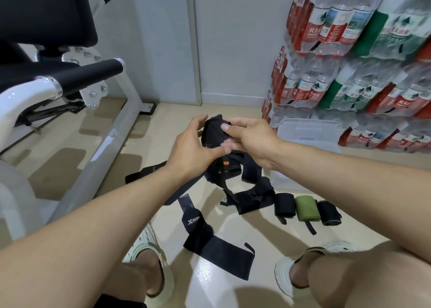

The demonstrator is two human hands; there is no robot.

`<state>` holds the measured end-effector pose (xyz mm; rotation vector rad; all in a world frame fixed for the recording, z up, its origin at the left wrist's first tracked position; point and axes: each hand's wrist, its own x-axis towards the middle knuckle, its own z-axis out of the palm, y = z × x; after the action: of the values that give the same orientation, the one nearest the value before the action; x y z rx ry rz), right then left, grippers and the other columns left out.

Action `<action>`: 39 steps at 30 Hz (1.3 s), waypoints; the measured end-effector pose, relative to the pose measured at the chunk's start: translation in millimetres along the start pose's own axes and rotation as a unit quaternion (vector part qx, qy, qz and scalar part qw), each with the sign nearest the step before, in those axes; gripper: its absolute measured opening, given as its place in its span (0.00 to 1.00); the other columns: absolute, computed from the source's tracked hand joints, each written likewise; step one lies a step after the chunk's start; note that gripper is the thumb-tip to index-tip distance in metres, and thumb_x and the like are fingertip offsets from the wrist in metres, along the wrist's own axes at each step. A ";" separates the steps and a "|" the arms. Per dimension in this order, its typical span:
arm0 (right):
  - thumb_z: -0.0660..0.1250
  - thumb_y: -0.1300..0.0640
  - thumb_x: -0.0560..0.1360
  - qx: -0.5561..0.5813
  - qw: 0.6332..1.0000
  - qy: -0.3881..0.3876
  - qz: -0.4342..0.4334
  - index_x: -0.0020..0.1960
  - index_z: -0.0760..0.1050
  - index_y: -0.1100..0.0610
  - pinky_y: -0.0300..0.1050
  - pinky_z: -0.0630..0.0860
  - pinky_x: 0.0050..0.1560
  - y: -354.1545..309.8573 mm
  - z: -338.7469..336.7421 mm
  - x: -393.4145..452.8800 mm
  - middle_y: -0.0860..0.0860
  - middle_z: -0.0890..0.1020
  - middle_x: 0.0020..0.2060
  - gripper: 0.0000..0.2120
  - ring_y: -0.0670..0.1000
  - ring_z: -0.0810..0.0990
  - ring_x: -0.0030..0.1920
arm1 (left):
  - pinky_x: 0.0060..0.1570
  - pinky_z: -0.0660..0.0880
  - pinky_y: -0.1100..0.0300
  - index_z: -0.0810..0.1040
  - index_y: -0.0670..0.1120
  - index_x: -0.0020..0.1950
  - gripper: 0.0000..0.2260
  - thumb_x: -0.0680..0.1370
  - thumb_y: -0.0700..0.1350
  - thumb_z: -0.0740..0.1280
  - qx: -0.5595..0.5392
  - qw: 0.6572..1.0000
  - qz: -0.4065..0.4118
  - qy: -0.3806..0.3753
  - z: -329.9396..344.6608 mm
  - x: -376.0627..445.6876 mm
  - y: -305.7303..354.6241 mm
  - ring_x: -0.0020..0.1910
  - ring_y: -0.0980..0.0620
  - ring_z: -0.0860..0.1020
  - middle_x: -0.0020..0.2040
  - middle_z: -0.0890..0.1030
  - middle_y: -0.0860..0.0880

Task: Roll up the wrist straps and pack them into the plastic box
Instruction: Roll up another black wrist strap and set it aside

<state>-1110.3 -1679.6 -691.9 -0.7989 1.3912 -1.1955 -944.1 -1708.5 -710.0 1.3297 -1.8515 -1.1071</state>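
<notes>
Both hands hold one black wrist strap (213, 132), partly rolled, above the floor. My left hand (193, 149) grips its left side and my right hand (249, 137) pinches its right side; the loose tail hangs down. Below it lies a tangle of black straps (247, 191). A flat black strap (210, 244) with white lettering lies between my feet. Three rolled straps rest on the floor to the right: a black roll (284, 205), a green roll (306, 208) and another black roll (328, 213). The clear plastic box (307, 130) stands on the floor behind my right hand.
A white gym bench frame (112, 139) with black padding fills the left side. Stacked packs of water bottles (349, 62) line the right wall. My feet in pale sandals (149, 254) rest on the beige tile floor.
</notes>
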 end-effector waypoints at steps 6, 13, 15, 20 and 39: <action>0.69 0.65 0.80 -0.100 0.992 -0.022 -0.072 0.63 0.81 0.62 0.41 0.84 0.47 -1.5 -1.4 2.7 0.57 0.88 0.47 0.12 0.52 0.88 0.42 | 0.59 0.76 0.62 0.55 0.56 0.82 0.39 0.77 0.36 0.68 0.065 0.998 0.005 -0.016 -2.9 -4.1 2.4 0.63 0.54 0.80 0.65 0.82 0.55; 0.65 0.64 0.81 -0.512 0.824 -0.018 -0.243 0.64 0.83 0.54 0.40 0.80 0.53 -13.2 -20.0 2.4 0.50 0.87 0.52 0.15 0.47 0.85 0.49 | 0.49 0.73 0.64 0.54 0.56 0.83 0.38 0.77 0.33 0.59 0.097 0.995 -0.017 0.021 -8.3 -3.4 8.8 0.51 0.55 0.80 0.51 0.85 0.58; 0.62 0.64 0.80 -0.623 0.729 -0.006 -0.283 0.65 0.82 0.51 0.49 0.78 0.49 -10.9 -22.4 1.8 0.50 0.82 0.51 0.18 0.56 0.82 0.54 | 0.46 0.74 0.64 0.54 0.56 0.83 0.38 0.76 0.33 0.59 0.094 0.995 -0.031 0.028 -8.4 -3.9 11.2 0.48 0.57 0.81 0.49 0.85 0.60; 0.65 0.57 0.78 -0.712 0.595 0.012 -0.373 0.58 0.84 0.51 0.46 0.63 0.35 -13.4 -18.2 -0.8 0.49 0.72 0.40 0.13 0.58 0.79 0.49 | 0.39 0.73 0.65 0.53 0.56 0.84 0.40 0.75 0.35 0.64 0.084 0.995 -0.046 0.028 -6.1 -6.0 13.3 0.42 0.61 0.80 0.43 0.84 0.61; 0.70 0.53 0.76 -0.459 0.854 -0.096 -0.226 0.55 0.78 0.44 0.47 0.78 0.50 14.3 -2.0 -4.1 0.46 0.80 0.47 0.09 0.49 0.80 0.47 | 0.53 0.83 0.54 0.45 0.55 0.84 0.46 0.78 0.30 0.69 -0.134 0.991 -0.031 0.003 -7.6 -0.7 1.0 0.46 0.51 0.87 0.49 0.88 0.50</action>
<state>-1109.2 -1671.5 -704.5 -1.9475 1.6425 -0.6817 -938.0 -1709.9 -705.5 1.2387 -1.5998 -1.3299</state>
